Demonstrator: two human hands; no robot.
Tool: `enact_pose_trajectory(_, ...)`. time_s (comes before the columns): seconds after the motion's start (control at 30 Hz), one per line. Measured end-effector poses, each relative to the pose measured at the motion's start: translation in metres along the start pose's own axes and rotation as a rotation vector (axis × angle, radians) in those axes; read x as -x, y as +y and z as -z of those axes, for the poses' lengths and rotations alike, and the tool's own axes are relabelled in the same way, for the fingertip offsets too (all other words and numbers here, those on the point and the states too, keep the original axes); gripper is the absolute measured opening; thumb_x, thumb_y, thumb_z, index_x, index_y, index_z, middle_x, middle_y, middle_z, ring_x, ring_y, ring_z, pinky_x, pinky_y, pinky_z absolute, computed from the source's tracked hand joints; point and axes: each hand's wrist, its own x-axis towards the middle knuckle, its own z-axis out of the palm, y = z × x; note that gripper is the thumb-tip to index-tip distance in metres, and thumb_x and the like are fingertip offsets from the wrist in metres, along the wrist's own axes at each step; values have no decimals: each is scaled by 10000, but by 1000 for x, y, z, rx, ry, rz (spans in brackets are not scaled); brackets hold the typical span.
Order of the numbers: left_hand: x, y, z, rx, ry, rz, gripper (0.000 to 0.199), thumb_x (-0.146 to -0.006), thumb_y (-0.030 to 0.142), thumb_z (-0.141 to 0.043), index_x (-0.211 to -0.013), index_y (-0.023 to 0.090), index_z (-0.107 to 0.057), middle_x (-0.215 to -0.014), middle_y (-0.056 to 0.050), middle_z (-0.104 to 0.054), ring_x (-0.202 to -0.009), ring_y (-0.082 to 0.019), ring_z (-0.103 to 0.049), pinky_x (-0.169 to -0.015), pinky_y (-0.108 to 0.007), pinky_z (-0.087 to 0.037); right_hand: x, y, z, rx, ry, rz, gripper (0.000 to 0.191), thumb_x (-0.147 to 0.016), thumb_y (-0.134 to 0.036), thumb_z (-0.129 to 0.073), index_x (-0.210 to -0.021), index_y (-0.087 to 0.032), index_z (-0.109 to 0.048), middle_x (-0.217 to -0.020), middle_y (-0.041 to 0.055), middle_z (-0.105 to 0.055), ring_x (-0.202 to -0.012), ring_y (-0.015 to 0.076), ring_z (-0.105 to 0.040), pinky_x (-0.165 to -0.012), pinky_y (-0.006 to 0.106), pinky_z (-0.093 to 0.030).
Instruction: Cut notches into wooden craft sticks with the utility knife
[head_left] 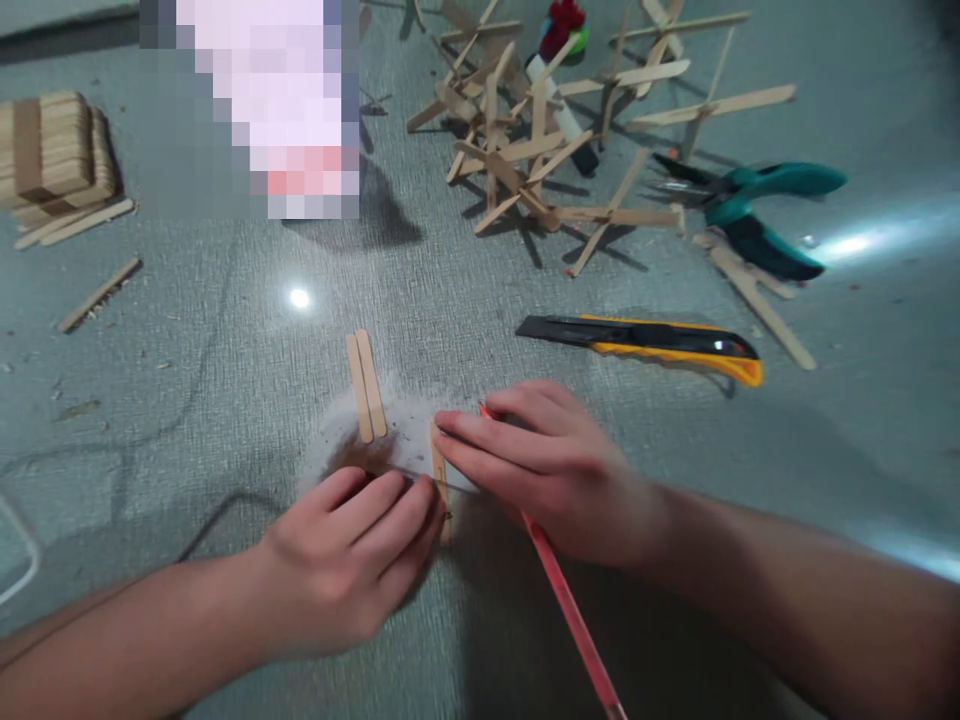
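Observation:
My left hand [367,550] is closed, its fingertips at the lower part of a small wooden stick [439,455]. My right hand [555,465] is closed round a red pencil [570,600], whose shaft slants down toward the bottom edge; its fingertips touch the stick's upper end. Part of the stick is hidden by the fingers. Under the fingertips lies a whitish patch [409,425] with a brown smudge. Two wooden sticks [367,385] lie side by side just above my left hand.
A yellow and black cutter [645,340] lies beyond my right hand. Crossed-stick pieces [517,170] are heaped at the back, beside green-handled pliers [750,200]. Bundled sticks [60,150] sit at the far left. A pixelated area covers the top left.

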Motion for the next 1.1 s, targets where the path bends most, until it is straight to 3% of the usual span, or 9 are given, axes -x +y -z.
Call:
enact_pose_trajectory(0.13, 7, -1, -4, 26, 7, -11, 258, -1011, 108, -520, -1095, 90, -764, -1139, -112, -776, -940, -249, -734, -699, -382, -594, 1, -1, -3, 1, 19, 1, 272, -1034, -82, -458, -1174, -108, -689, -1224, 77, -762, -950, 221, -533, -858, 417, -418)
enact_pose_trajectory(0.23, 10, 0, -6, 43, 11, 22, 277, -1020, 120, -508, -1158, 81, -746, -1237, -129, -758, -1127, -299, -726, -886, -437, -636, 0, 0, -1, 6, 1, 2, 267, -1033, -91, -475, -1193, -109, -688, -1230, 59, -769, -953, 219, -557, -859, 411, -431)
enact_pose_trajectory(0.33, 11, -2, -5, 91, 9, 42, 221, -1004, 124, -556, -1102, 68, -746, -1242, -151, -759, -1185, -313, -724, -998, -458, -637, -1, 2, 1, -3, -14, -8, 281, -1024, -95, -476, -1201, -131, -691, -1247, 49, -770, -965, 222, -586, -857, 417, -449)
enact_pose_trajectory(0.5, 4, -9, -3, 125, 37, 67, 85, -955, 157, -685, -957, 83, -726, -1177, -141, -781, -1136, -314, -754, -986, -461, -661, -2, 3, 3, 0, -15, -5, 303, -1036, -109, -438, -1193, -150, -694, -1221, 51, -776, -920, 211, -614, -834, 419, -463)
enact_pose_trajectory(0.67, -1, -11, -4, 114, 37, 61, 162, -973, 167, -678, -1091, 72, -737, -1116, -130, -783, -1168, -335, -740, -975, -456, -670, -3, 3, 3, 10, -19, -5, 311, -1055, -103, -412, -1199, -139, -686, -1217, 54, -770, -923, 195, -608, -834, 393, -466)
enact_pose_trajectory(0.77, 0, -10, -5, 127, 15, 75, 203, -995, 157, -639, -1149, 67, -734, -1176, -138, -762, -1215, -325, -715, -1022, -457, -651, -2, 3, 3, 2, -18, -6, 300, -1057, -110, -420, -1186, -130, -690, -1221, 58, -765, -928, 192, -608, -847, 381, -460)
enact_pose_trajectory(0.9, 3, -9, -6, 150, 13, 102, 206, -992, 166, -656, -1163, 83, -737, -1286, -153, -727, -1257, -299, -689, -1075, -455, -621, 0, 4, 4, -11, -46, -1, 286, -1033, -104, -467, -1219, -114, -684, -1220, 82, -755, -944, 196, -603, -853, 390, -464)
enact_pose_trajectory(1.1, 5, -7, -5, 160, -3, 99, 204, -973, 170, -684, -1153, 97, -747, -1236, -137, -750, -1205, -288, -719, -1055, -456, -636, 1, 4, 3, -10, -55, -8, 303, -1022, -95, -458, -1220, -128, -686, -1236, 82, -755, -946, 199, -605, -846, 396, -446)
